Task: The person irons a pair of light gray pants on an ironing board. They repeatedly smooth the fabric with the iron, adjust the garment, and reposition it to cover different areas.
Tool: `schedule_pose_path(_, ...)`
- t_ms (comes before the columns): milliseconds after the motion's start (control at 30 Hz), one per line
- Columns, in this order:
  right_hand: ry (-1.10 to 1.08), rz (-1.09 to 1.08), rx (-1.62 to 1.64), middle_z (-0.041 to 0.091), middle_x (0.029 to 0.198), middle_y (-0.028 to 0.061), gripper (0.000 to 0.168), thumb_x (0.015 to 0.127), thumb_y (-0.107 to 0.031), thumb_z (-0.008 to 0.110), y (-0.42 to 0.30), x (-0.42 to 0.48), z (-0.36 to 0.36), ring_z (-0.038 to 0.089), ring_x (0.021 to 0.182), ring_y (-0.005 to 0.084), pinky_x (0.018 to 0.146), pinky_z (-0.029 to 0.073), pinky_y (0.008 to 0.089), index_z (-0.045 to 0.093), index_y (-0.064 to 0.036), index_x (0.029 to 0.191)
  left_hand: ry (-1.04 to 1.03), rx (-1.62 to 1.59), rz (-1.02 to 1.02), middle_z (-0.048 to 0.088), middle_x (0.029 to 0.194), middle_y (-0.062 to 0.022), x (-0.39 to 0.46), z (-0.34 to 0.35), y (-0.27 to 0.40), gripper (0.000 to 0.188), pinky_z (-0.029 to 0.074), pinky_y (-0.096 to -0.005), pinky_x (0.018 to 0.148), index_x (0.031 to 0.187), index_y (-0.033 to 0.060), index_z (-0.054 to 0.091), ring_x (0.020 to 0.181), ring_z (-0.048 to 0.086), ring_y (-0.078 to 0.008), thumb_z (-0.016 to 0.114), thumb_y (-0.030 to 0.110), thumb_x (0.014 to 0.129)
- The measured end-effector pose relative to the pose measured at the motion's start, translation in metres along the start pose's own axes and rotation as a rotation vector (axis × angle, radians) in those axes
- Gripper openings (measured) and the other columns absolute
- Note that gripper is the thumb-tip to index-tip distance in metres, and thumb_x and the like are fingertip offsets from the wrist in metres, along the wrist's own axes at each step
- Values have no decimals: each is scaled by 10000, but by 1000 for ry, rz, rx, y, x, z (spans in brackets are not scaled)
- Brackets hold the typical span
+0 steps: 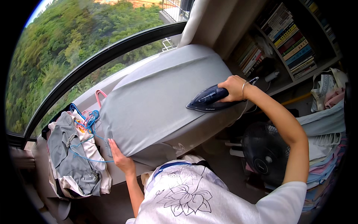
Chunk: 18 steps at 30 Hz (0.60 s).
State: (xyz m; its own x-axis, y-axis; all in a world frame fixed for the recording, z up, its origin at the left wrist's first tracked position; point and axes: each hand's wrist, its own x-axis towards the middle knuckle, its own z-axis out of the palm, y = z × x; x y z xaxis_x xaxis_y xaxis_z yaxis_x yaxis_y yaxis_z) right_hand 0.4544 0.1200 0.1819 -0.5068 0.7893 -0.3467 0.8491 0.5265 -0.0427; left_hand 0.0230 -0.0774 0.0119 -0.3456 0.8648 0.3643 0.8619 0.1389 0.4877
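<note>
A light grey garment [156,92] lies spread over an ironing board with a grey cover [193,51]. My right hand [235,88] grips the handle of a dark blue Supor clothes iron [205,99]. The iron's soleplate rests flat on the cloth near the board's right side, its tip pointing left. At the garment's lower left corner, my left hand [123,161] holds the edge, fingers stretched along it and thumb hidden. A gathered, ribbed band [107,147] of the garment shows beside those fingers.
Left of the board lie folded grey and white clothes [75,156] with blue cord [91,120] and a pink hanger [100,96]. A window [103,56] runs behind. To the right are a bookshelf [296,47], a black fan [265,152], stacked clothes [324,156] and the iron's cord [242,116].
</note>
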Motion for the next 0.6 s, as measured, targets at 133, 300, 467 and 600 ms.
schedule_pose_path(133,-52,-24,-23,682,796,178,436,736,-497,731,-40,16,-2,656,812,372,772,529,441,682,-82,858,-7,-8,13,423,1450,-209,2,-1,-2,642,358,-431,1082,1409,-29,397,1328,417,-375,470,-127,779)
schedule_pose_path(300,-38,-18,-37,682,808,180,419,743,-484,732,-13,8,2,654,819,374,771,529,443,684,-91,878,9,6,-3,424,1452,-206,-1,-1,-6,644,352,-429,1087,1412,-27,395,1330,418,-370,481,-117,781)
schedule_pose_path(467,-20,105,8,690,813,166,442,701,-497,774,54,-23,2,661,815,361,765,536,413,702,-98,876,23,-17,-41,422,1454,-205,-3,1,-2,633,354,-430,1087,1415,-24,394,1327,423,-369,488,-106,795)
schedule_pose_path(600,-8,121,53,694,839,170,463,689,-500,785,63,-24,0,661,825,359,777,535,406,710,-96,904,34,-26,-61,425,1451,-206,-5,1,-2,617,355,-428,1087,1410,-28,401,1325,425,-371,504,-89,804)
